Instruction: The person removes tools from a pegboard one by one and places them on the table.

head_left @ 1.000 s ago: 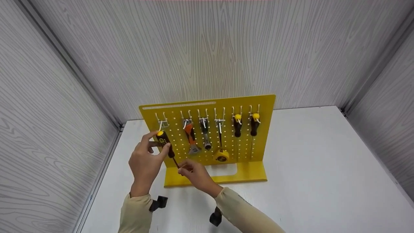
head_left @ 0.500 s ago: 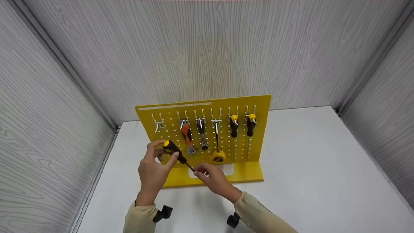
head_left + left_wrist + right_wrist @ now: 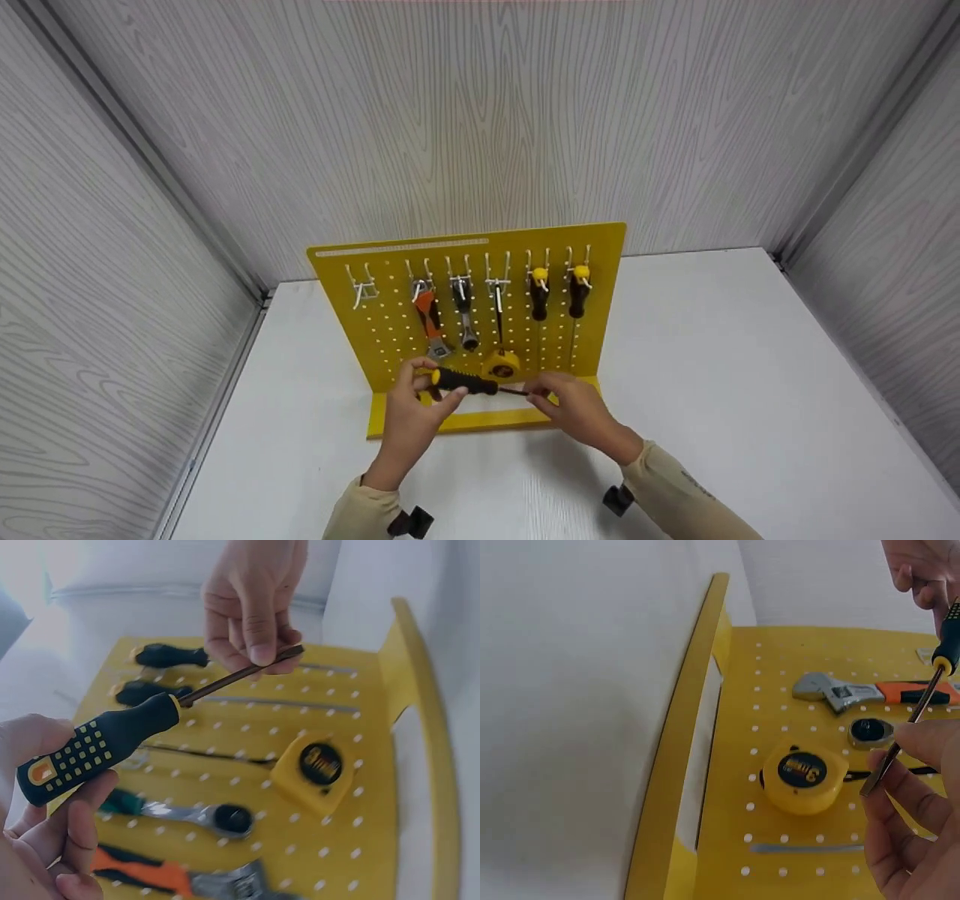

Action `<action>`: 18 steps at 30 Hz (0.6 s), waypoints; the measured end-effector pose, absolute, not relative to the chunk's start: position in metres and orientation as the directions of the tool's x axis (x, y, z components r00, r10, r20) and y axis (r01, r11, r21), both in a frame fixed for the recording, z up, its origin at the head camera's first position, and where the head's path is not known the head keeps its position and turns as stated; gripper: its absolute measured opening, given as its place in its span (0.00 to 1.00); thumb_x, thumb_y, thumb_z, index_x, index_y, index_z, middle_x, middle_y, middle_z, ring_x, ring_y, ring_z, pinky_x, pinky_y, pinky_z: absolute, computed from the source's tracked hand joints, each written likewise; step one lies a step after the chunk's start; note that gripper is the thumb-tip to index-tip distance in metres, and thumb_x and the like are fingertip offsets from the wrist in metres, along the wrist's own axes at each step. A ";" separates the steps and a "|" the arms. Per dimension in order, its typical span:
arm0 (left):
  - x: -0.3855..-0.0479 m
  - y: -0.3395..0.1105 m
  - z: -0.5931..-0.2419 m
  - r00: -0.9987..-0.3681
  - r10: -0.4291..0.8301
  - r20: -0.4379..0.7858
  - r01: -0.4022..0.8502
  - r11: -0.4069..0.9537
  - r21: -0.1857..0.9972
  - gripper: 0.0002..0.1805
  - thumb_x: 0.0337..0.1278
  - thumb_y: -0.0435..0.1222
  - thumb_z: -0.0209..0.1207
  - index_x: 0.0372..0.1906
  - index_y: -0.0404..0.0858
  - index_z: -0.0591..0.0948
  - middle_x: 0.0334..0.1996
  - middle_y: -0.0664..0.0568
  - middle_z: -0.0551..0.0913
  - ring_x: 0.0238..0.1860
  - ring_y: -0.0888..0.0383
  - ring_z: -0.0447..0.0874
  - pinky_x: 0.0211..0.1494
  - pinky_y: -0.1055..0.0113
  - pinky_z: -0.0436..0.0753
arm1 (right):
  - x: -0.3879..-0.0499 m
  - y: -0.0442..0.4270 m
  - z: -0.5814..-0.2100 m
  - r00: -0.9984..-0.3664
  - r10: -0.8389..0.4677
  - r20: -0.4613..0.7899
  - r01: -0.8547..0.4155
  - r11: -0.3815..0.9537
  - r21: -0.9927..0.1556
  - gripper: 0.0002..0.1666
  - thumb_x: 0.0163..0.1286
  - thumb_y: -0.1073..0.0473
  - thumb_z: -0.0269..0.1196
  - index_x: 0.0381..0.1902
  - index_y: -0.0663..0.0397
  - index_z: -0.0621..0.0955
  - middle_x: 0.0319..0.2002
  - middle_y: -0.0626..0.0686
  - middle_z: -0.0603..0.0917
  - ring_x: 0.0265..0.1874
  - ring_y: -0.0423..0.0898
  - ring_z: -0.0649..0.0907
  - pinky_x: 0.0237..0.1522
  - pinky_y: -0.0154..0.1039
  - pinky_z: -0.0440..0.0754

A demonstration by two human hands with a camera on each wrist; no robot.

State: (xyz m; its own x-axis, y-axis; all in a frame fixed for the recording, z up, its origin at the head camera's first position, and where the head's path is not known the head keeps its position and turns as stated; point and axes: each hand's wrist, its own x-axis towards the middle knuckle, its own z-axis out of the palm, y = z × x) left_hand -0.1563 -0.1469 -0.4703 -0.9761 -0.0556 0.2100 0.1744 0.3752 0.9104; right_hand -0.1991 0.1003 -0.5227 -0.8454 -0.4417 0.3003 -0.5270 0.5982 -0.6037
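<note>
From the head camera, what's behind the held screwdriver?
Behind the screwdriver is the yellow pegboard, where a tape measure hangs. The patch directly behind the screwdriver is covered, so I can't tell what's there.

At seven o'clock in the head view, the left hand (image 3: 412, 416) grips between thumb and fingers, left forearm (image 3: 362, 514) pointing toward one o'clock; at five, the right hand (image 3: 581, 410) pinches thumb-to-fingertip, right forearm (image 3: 686, 491) toward ten.

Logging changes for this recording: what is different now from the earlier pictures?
The screwdriver moved down and rightward, away from the leftmost hook, and tipped nearly level. The left hand still holds the handle, the right hand the shaft; other tools stayed hanging on the board.
</note>
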 end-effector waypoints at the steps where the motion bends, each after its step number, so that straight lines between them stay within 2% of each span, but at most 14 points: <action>1: -0.157 -0.142 -0.474 -0.978 -0.044 0.203 0.173 0.369 0.913 0.26 0.49 0.40 0.71 0.48 0.37 0.70 0.28 0.49 0.85 0.34 0.55 0.75 0.44 0.62 0.72 | -0.199 0.107 -0.524 -0.847 -0.438 0.300 -0.525 0.610 -0.593 0.04 0.66 0.58 0.64 0.39 0.45 0.84 0.37 0.43 0.85 0.36 0.38 0.83 0.38 0.38 0.81; 8: -0.163 -0.115 -0.494 -0.984 0.053 0.168 0.176 0.332 0.927 0.24 0.50 0.41 0.70 0.47 0.38 0.72 0.30 0.49 0.87 0.36 0.56 0.74 0.50 0.58 0.66 | -0.194 0.147 -0.532 -0.871 -0.407 0.274 -0.487 0.651 -0.581 0.04 0.64 0.58 0.66 0.38 0.43 0.84 0.36 0.41 0.84 0.37 0.37 0.81 0.41 0.41 0.81; 12: -0.166 -0.102 -0.504 -0.988 0.104 0.115 0.142 0.315 0.938 0.24 0.51 0.42 0.70 0.48 0.37 0.72 0.36 0.48 0.88 0.43 0.54 0.75 0.53 0.54 0.66 | -0.192 0.166 -0.538 -0.884 -0.381 0.272 -0.464 0.644 -0.608 0.06 0.63 0.60 0.67 0.37 0.45 0.85 0.36 0.40 0.85 0.36 0.39 0.80 0.43 0.42 0.78; 18: -0.173 -0.085 -0.513 -0.982 0.157 0.101 0.148 0.322 0.935 0.22 0.50 0.43 0.70 0.47 0.41 0.74 0.41 0.47 0.89 0.53 0.49 0.80 0.59 0.44 0.67 | -0.190 0.189 -0.546 -0.887 -0.351 0.299 -0.461 0.656 -0.597 0.07 0.61 0.61 0.68 0.37 0.44 0.86 0.35 0.40 0.86 0.35 0.38 0.80 0.41 0.38 0.73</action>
State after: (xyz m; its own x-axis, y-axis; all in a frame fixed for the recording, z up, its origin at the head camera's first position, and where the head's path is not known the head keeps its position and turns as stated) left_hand -0.1728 -0.0853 -0.5128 -0.9824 0.1570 0.1012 0.1478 0.3217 0.9352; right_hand -0.1900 0.1892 -0.5461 -0.8873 -0.3511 0.2991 -0.4610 0.6565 -0.5971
